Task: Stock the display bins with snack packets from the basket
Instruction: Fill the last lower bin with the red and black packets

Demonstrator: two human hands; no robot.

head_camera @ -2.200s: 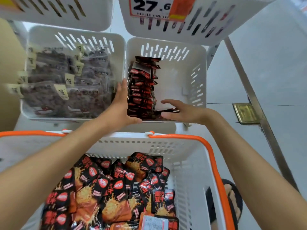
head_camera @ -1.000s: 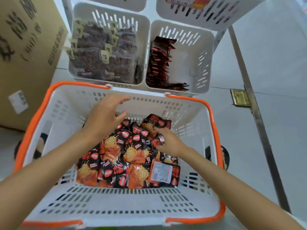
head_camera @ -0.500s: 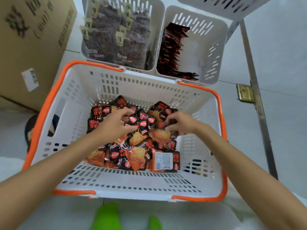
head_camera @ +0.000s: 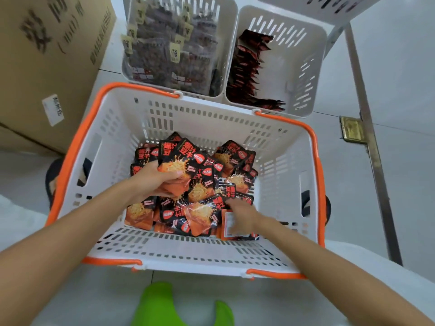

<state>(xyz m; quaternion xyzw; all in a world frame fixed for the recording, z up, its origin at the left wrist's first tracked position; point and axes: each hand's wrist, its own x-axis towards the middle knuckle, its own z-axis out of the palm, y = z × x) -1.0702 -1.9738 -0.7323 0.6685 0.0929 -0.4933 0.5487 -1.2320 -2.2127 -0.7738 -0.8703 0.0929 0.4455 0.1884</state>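
1. Head view: L hand (head_camera: 150,182), fingers clenched on a bunch of snack packets (head_camera: 175,171) above the pile in the basket (head_camera: 207,250).
2. R hand (head_camera: 242,212) blurred, down on pile at basket's near-right corner; can't tell fingers' state.
3. Right display bin (head_camera: 313,67) past basket's far edge, part-filled w/ red packets (head_camera: 247,67); left bin (head_camera: 230,31) full.

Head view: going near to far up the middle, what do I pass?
Green object → basket near wall → loose snack packets → basket far wall → display bins: the dark-packet bin and the red-packet bin side by side.
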